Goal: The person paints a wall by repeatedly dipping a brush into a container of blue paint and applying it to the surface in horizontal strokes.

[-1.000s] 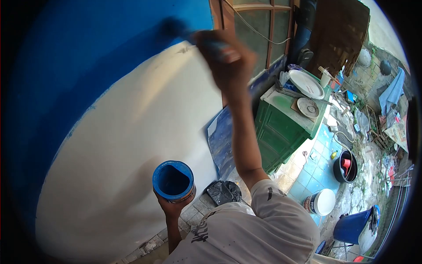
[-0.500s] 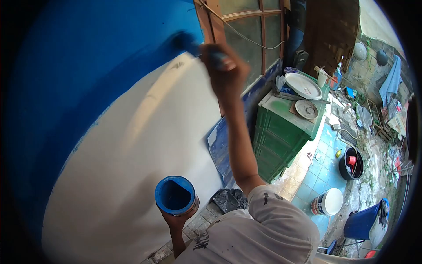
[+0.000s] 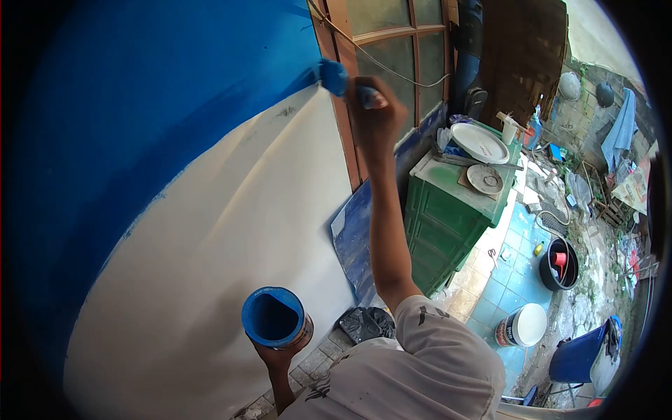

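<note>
My right hand (image 3: 380, 112) is raised and closed around the handle of a paintbrush. The blue-covered brush head (image 3: 332, 77) is at the wall's edge beside the brown window frame (image 3: 343, 59). Blue paint (image 3: 175, 91) covers the upper left of the wall, and the part below is white (image 3: 231, 231). Low in the view, my left hand (image 3: 280, 355) holds a paint can (image 3: 278, 318) from beneath. The can is blue inside and around its rim.
To the right stands a green cabinet (image 3: 448, 217) with a round white lid (image 3: 479, 142) on top. Beyond are a white bucket (image 3: 526, 325), a black tub (image 3: 558, 266) and a blue bin (image 3: 577, 355). A black plastic bag (image 3: 366, 323) lies near the wall's foot.
My right hand and the brush have moved right, to the window frame. The paint can in my left hand has shifted slightly down and left.
</note>
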The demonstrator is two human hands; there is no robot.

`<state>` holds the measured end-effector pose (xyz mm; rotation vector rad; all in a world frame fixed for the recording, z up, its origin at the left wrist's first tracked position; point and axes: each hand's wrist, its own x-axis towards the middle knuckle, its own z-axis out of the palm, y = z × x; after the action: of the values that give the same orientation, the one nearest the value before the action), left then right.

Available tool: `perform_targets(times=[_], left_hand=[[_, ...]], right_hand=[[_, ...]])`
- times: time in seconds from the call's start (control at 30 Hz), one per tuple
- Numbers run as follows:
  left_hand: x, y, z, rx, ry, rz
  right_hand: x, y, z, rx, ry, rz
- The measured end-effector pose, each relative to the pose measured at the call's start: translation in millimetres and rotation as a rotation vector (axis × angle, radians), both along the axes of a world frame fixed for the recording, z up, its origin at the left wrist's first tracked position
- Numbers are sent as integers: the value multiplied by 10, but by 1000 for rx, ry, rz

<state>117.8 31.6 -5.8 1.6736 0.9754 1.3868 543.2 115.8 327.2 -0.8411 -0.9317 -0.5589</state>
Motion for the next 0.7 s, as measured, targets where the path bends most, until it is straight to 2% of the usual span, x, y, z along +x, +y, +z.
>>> perform_targets(times=[0.03, 0.07, 0.13, 0.17, 0.2, 0.27, 0.33, 0.4, 0.43, 0.5, 0.53, 0.57, 0.6, 0.63, 0.7], left_hand=[[-1, -15, 32, 3, 4, -3], [17, -35, 94, 5, 23, -17], [72, -31, 179, 15, 47, -41], [84, -34, 208, 20, 41, -52], [81, -40, 230, 22, 37, -60], [74, -26, 224, 39, 25, -67], [50, -14, 195, 49, 2, -60], [-14, -38, 167, 119, 29, -38], [-24, -59, 154, 114, 24, -32], [-34, -89, 140, 46, -31, -39], [-34, -106, 140, 40, -26, -39], [-20, -108, 148, 19, -37, -47], [-4, -94, 166, 1, -46, -58], [24, -67, 208, 1, -39, -64], [34, -61, 282, 62, 12, -98]], right_hand=[[-249, -51, 23, -9, -31, 59], [-477, -95, 21, -12, -162, 19], [-886, -130, 0, -60, -357, 129], [-1052, -150, 15, 12, -396, 158], [-1107, -184, 53, 69, -382, 224], [-826, -246, 119, -26, -219, 199], [-347, -71, 169, 5, 36, 370], [125, 28, 211, 22, 104, 165], [74, 2, 253, 16, 100, 171], [-59, -97, 348, 35, -152, -59], [-212, -18, 314, 42, -245, 39], [-580, -198, 329, -61, -285, 99], [-844, -217, 291, -49, -397, 110], [-1002, -217, 261, -44, -418, 234], [-953, -232, 247, -59, -259, 454]])
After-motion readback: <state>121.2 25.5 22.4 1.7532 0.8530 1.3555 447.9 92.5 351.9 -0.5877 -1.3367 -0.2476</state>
